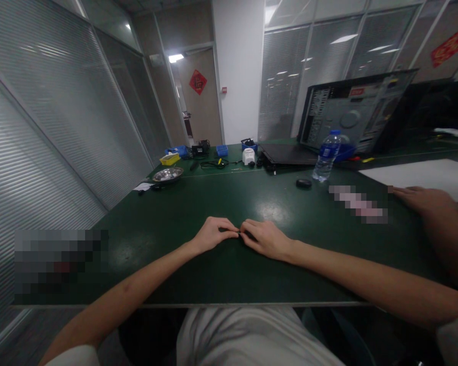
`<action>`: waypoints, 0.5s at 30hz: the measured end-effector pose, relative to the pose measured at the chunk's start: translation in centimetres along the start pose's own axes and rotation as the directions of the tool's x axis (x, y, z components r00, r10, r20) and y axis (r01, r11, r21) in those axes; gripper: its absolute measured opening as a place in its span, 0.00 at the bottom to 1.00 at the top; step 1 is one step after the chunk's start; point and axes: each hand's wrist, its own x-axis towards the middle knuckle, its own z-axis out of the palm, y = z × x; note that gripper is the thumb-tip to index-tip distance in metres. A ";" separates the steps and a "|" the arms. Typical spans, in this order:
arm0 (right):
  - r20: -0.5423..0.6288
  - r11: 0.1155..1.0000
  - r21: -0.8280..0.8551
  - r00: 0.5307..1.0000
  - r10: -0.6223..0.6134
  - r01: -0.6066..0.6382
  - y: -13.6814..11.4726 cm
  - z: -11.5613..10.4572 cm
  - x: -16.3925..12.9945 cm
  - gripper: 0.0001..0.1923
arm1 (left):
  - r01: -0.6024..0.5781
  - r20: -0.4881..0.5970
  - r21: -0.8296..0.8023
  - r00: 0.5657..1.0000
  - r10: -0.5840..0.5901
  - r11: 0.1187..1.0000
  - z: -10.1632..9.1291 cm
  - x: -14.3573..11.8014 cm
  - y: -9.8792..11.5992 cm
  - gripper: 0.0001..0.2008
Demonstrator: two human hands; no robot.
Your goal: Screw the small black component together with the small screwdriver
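My left hand (212, 234) and my right hand (266, 238) rest together on the dark green table (198, 203), fingertips meeting. Between the fingertips sits a small dark object (239, 233), pinched from both sides; it is too small to identify. Both forearms lie across the table's near edge.
Another person's hand (423, 199) rests at the right by a white sheet (423, 175). Farther back stand a water bottle (326, 156), a small black round item (304, 183), a laptop (290, 152), an open computer case (354, 112), a metal bowl (168, 175), and blue and yellow bins (175, 155).
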 end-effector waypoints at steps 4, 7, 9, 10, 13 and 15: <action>0.011 1.000 -0.015 1.000 0.000 0.000 -0.2 -0.3 0.0 0.10 | 0.015 0.003 -0.012 1.000 -0.015 1.000 -0.2 0.0 0.2 0.08; 0.020 0.999 -0.034 1.000 0.008 -0.007 -0.3 -0.5 0.0 0.10 | 0.037 0.004 -0.037 0.999 -0.037 0.999 -0.5 0.0 0.1 0.08; 0.027 0.999 -0.034 1.000 0.007 -0.006 -0.4 -0.6 0.0 0.09 | 0.045 -0.012 -0.051 0.999 -0.045 0.998 -0.7 0.0 -0.1 0.09; 0.029 0.999 -0.031 1.000 0.007 -0.006 -0.4 -0.6 0.0 0.09 | 0.046 -0.024 -0.048 0.999 -0.047 0.998 -0.8 0.1 -0.2 0.10; 0.035 1.000 -0.026 0.999 0.012 -0.011 -0.4 -0.7 0.0 0.09 | 0.041 -0.069 0.030 0.997 -0.039 0.999 -1.1 0.2 -0.7 0.11; 0.038 0.999 -0.028 0.999 0.020 -0.019 -0.5 -0.7 0.0 0.09 | 0.018 -0.073 0.136 0.997 -0.008 0.991 -1.4 0.2 -1.1 0.11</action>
